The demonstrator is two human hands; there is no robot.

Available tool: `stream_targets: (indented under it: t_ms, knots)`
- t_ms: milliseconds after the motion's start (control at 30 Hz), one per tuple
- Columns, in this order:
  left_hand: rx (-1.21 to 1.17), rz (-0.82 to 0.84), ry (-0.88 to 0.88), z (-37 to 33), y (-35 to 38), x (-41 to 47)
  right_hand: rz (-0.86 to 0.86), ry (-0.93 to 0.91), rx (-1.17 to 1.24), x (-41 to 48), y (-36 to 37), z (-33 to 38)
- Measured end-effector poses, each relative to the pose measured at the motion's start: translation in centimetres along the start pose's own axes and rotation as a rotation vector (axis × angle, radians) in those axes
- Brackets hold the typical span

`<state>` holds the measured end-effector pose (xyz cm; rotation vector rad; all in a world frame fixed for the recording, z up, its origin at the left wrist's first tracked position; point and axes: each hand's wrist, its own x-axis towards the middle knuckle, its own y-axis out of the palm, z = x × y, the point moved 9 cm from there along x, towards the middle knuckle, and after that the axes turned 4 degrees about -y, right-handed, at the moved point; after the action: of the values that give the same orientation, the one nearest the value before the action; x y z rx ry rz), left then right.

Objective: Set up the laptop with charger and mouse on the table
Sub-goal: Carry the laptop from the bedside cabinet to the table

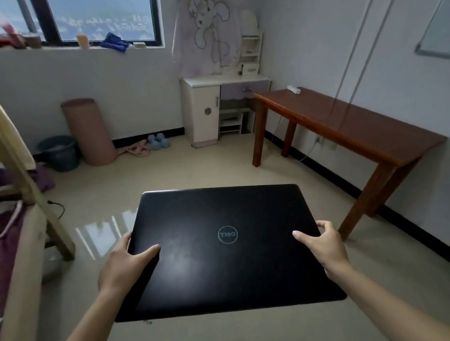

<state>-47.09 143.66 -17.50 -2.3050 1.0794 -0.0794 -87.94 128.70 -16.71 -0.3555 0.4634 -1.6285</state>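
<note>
I see a closed black Dell laptop point(223, 242) held flat in the air above the tiled floor, lid up, well apart from the brown wooden table point(352, 126) that stands along the right wall. My left hand point(122, 264) clamps its left edge, thumb laid on the lid and fingers curled under. My right hand point(327, 244) clamps the right edge the same way. A small white object point(293, 89), too small to identify, lies at the table's far corner.

Both arms stretched out front. L hand point(123, 267) & R hand point(326, 244) grip the closed laptop point(224, 251) by its sides, thumbs on top.
</note>
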Motion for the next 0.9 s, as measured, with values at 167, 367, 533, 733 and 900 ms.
stream_targets:
  t_ms: [167,367,533,733,900]
  knots:
    - [0.039,0.008,0.039,-1.6,-3.3,9.4,-0.056,-0.005,0.028,3.2,6.8,4.2]
    - [0.082,0.019,0.118,-5.2,-6.5,19.3,-0.139,0.018,0.059,6.4,13.0,8.8]
    - [0.102,0.086,0.141,-6.4,-5.0,26.1,-0.212,0.076,0.063,9.5,15.5,9.5]
    - [0.153,0.096,0.181,-10.3,-0.9,33.0,-0.217,0.114,0.082,17.0,17.4,9.3]
    - [0.177,0.094,0.202,-14.7,3.0,39.2,-0.216,0.117,0.092,25.4,18.0,10.8]
